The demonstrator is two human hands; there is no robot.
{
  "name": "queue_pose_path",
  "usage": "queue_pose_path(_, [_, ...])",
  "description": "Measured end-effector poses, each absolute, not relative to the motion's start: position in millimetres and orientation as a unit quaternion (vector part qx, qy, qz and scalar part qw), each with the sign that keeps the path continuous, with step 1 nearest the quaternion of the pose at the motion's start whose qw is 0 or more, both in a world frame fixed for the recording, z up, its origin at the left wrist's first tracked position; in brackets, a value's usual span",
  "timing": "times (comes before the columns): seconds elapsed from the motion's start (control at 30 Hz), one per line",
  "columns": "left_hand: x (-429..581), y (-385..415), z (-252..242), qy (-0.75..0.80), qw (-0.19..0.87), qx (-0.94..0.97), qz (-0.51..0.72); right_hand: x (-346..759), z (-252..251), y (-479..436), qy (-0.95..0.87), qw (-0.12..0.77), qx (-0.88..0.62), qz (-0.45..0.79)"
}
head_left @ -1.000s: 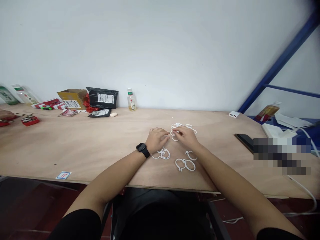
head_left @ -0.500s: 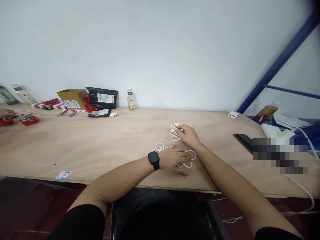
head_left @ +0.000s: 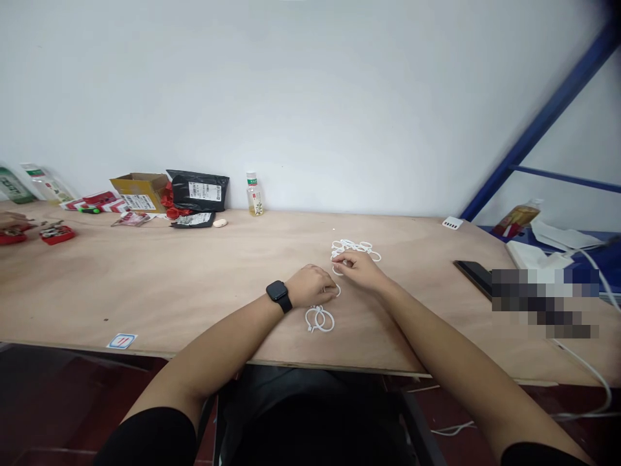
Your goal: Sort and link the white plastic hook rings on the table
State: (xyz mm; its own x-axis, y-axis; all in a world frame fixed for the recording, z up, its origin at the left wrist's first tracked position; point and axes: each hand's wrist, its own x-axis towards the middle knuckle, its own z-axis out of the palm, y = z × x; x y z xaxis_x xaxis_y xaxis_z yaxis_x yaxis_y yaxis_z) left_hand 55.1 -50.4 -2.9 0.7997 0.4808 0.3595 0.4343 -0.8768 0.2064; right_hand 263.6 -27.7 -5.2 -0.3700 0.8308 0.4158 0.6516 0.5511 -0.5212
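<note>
My left hand (head_left: 313, 285), a dark watch on its wrist, is closed with the fingers bent down over a white plastic ring (head_left: 338, 290), whose edge shows at the fingertips. Just beside it my right hand (head_left: 359, 269) pinches at a white ring (head_left: 337, 272) at the near edge of a cluster of similar rings (head_left: 354, 246). Below my left hand, two overlapping white rings (head_left: 320, 320) with small tabs lie on the wooden table. My palms and some rings under the fingers are hidden.
A phone (head_left: 470, 275) and a white power strip (head_left: 526, 254) with a cable are at the right. Along the wall stand a bottle (head_left: 254, 195), a black parcel (head_left: 201, 191) and an open carton (head_left: 140, 192). Another person's hand (head_left: 12, 220) is at the far left by red trays.
My left hand has moved left and up, its spread fingers now curled, uncovering two rings on the table. My right hand has drawn slightly toward me, off the ring cluster.
</note>
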Motion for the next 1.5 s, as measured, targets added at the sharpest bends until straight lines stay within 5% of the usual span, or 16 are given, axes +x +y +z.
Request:
queue_pose_path(0.43, [50.5,-38.3,-12.5,0.389,0.035,0.892,0.228,255.7,-12.5,-34.2,-0.882,0.187,-0.419,0.106])
queue_pose_path(0.7, [50.8,-35.4,-8.9,0.42,0.066,0.864,0.269,248.5,-9.3,-37.1,-0.818,0.305,-0.443,0.202])
queue_pose_path(1.1, [54.7,-33.8,-13.2,0.38,0.338,0.751,0.421,245.7,-11.4,-36.6,-0.724,0.43,-0.445,0.305])
queue_pose_path(1.5, [49.9,-36.2,-4.5,0.383,0.118,0.807,0.433,247.0,-12.6,-33.4,-0.691,0.449,-0.419,0.381])
